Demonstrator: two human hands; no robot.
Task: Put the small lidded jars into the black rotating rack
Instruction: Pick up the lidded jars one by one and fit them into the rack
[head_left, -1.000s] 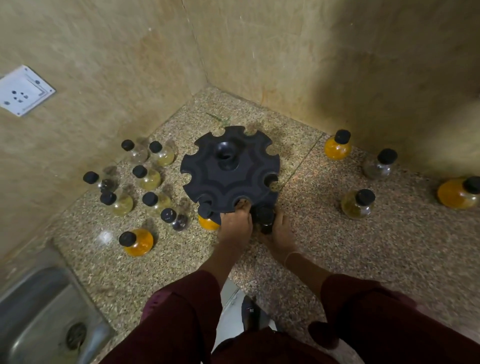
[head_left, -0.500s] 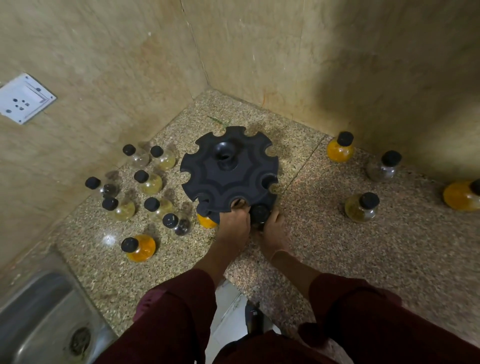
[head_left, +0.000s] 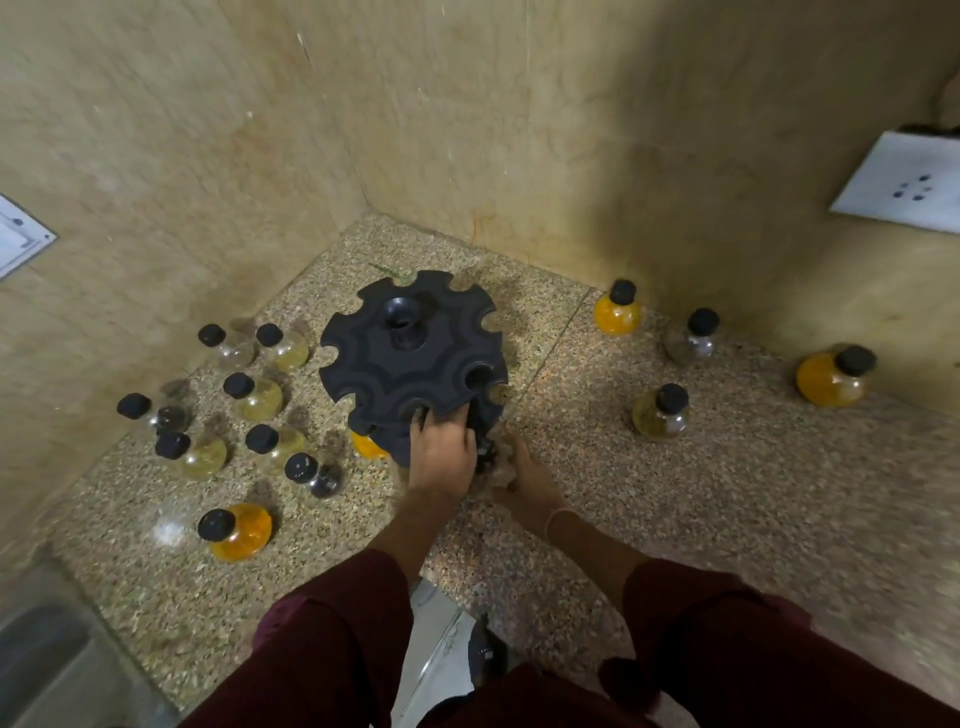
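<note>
The black rotating rack (head_left: 415, 358) stands in the corner of the speckled stone counter. My left hand (head_left: 441, 460) grips its near rim, fingers over a notch. My right hand (head_left: 524, 480) holds a small clear jar (head_left: 491, 460) with a black lid, pressed against the rack's lower tier and mostly hidden. An orange jar (head_left: 366, 448) sits in the lower tier on the left. Several black-lidded jars (head_left: 260, 400) stand left of the rack, with an orange one (head_left: 241, 530) nearest. On the right stand an orange jar (head_left: 616, 313), a dark one (head_left: 691, 340) and a yellowish one (head_left: 660, 415).
Beige walls close the corner behind the rack. A large orange jar (head_left: 831, 376) lies by the right wall. White sockets (head_left: 904, 182) are set in both walls. A steel sink (head_left: 41, 665) is at the lower left. The counter edge runs just in front of me.
My right hand has pushed the jar further in under the rack's rim, so its lid is less visible. My left hand stays on the rim. The view has swung to the right.
</note>
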